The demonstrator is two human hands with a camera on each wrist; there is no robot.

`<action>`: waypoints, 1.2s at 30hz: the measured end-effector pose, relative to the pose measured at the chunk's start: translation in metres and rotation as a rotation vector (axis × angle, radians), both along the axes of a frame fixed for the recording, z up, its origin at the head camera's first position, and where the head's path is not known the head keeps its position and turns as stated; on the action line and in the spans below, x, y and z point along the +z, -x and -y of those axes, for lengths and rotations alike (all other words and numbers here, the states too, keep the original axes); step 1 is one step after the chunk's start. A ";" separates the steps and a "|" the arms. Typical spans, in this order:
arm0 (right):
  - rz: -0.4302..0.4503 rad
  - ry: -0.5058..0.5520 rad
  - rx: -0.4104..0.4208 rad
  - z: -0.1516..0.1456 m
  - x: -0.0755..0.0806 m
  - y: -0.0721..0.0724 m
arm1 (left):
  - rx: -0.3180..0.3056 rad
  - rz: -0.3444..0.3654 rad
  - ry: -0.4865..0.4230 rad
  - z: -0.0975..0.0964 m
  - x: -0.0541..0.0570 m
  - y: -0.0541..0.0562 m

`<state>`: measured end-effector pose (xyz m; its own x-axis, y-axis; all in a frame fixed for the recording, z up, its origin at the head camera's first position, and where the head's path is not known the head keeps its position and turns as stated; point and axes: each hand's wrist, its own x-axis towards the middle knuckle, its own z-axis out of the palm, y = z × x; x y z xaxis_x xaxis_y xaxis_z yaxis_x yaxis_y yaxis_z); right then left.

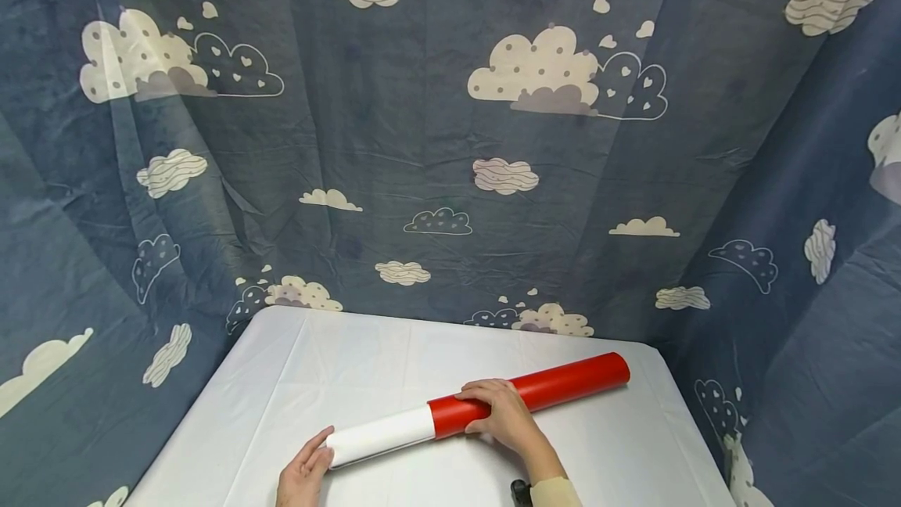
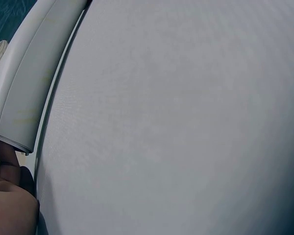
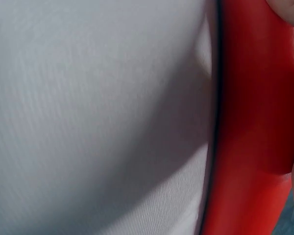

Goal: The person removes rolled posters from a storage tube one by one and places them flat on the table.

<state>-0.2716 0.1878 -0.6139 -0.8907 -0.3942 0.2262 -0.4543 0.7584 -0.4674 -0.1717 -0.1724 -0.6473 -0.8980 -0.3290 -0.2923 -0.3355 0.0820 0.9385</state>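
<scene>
One long white-and-red roll (image 1: 445, 418) lies slantwise on the white-covered bench (image 1: 366, 358); the right hand (image 1: 501, 415) curls over its red part (image 1: 573, 382), while the left hand (image 1: 303, 476) meets its white end (image 1: 345, 446), whether pinching I cannot tell. It looks light, fairly stiff, smooth enough to slip and perhaps easily dented, so a wide, gentle hold around each part should suit.

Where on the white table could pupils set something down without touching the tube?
Bare table lies between the tube and patterned curtain; on the tube's near side, right of the sleeve and, more narrowly, between left hand and right hand. It is crowded along the tube, where both hands touch it.
</scene>
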 end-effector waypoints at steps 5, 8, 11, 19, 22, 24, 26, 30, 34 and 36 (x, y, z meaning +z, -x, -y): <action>0.023 0.022 -0.013 -0.005 0.000 -0.001 | 0.001 0.001 0.000 0.000 0.000 0.000; 0.031 0.027 -0.016 -0.007 0.001 0.000 | -0.003 -0.001 0.004 0.000 0.000 -0.001; 0.038 0.029 -0.015 -0.010 0.001 0.001 | -0.005 -0.004 0.006 0.000 0.000 -0.001; 0.083 0.038 -0.037 -0.017 0.002 0.003 | -0.006 -0.013 -0.006 0.001 0.000 -0.001; 0.106 0.052 -0.049 -0.020 0.003 0.004 | -0.002 -0.010 -0.010 0.002 0.000 0.000; 0.116 0.061 -0.057 -0.023 0.004 0.005 | 0.000 -0.010 -0.018 0.002 0.000 0.000; 0.121 0.063 -0.065 -0.027 0.003 0.006 | -0.002 -0.010 -0.024 0.002 0.000 0.001; 0.138 0.068 -0.079 -0.033 0.002 0.007 | 0.004 -0.010 -0.035 0.002 0.000 0.001; 0.154 0.070 -0.089 -0.039 0.003 0.008 | 0.006 -0.010 -0.035 0.003 -0.001 0.001; 0.159 0.062 -0.088 -0.041 0.003 0.008 | 0.004 -0.012 -0.034 0.003 -0.002 0.001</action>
<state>-0.2797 0.2289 -0.6110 -0.9476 -0.3029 0.1019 -0.3045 0.7591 -0.5753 -0.1725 -0.1752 -0.6490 -0.9001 -0.3224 -0.2930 -0.3248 0.0485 0.9445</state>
